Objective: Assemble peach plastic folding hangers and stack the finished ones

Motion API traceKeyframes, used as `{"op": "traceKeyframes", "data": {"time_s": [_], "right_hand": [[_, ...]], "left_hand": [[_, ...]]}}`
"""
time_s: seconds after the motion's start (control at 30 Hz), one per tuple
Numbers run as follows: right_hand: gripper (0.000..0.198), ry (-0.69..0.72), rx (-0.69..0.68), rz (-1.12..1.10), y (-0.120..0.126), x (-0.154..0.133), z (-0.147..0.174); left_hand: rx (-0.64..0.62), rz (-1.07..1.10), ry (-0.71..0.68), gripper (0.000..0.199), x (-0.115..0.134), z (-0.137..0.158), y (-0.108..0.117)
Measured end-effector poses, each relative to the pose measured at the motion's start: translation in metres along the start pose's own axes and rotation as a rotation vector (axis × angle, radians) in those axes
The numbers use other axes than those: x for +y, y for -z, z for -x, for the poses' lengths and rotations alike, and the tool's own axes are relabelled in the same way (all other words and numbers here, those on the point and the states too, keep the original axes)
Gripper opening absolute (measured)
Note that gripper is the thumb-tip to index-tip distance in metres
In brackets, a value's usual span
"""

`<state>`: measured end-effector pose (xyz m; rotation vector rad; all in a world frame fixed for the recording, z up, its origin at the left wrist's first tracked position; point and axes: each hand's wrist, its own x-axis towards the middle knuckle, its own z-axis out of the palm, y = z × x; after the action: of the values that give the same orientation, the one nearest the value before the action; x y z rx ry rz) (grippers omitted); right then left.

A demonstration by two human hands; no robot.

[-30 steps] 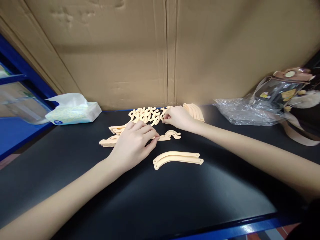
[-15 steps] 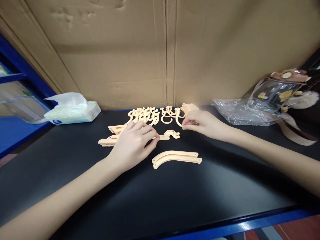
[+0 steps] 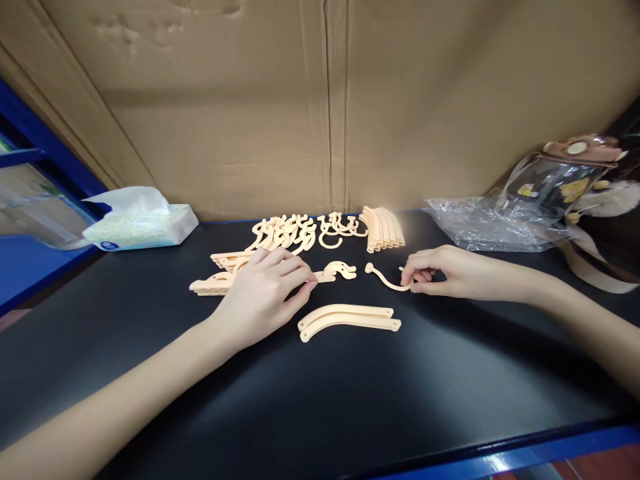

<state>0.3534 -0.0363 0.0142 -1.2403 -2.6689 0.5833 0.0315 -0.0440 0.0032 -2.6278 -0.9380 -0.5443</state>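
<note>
Between thumb and fingers, my left hand pinches a flat cream piece with a curved, holed end that points right; the hand covers the rest of it. My right hand is closed on a thin cream hook with a knobbed end, held low over the black table. In front of the hands lie two long curved cream arms, side by side, with a hole at each end. Behind my left hand are stacked flat cream pieces, partly covered by it.
Along the back lie a pile of curved cream pieces, several loose hooks and a row of cream arms. A tissue pack stands back left. Crumpled clear plastic and a strapped bottle are back right, before a cardboard wall.
My right hand has moved right and toward me, bringing the hook away from the other hooks at the back. My left hand keeps its pinch in nearly the same place.
</note>
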Motion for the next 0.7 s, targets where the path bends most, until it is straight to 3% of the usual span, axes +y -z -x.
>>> {"op": "traceKeyframes", "data": {"time_s": [0.27,0.4,0.7], "right_hand": [[0.025,-0.011,0.313,0.250,-0.025,-0.011,-0.010],[0.019,0.016,0.328,0.278,-0.032,-0.010,-0.014],[0.025,0.037,0.377,0.237,-0.029,-0.005,-0.011]], "left_hand": [[-0.042,0.224,-0.152,0.022,0.008,0.002,0.006],[-0.142,0.296,-0.229,0.024,0.015,0.002,0.010],[-0.171,0.317,-0.219,0.019,0.016,0.006,0.000]]}}
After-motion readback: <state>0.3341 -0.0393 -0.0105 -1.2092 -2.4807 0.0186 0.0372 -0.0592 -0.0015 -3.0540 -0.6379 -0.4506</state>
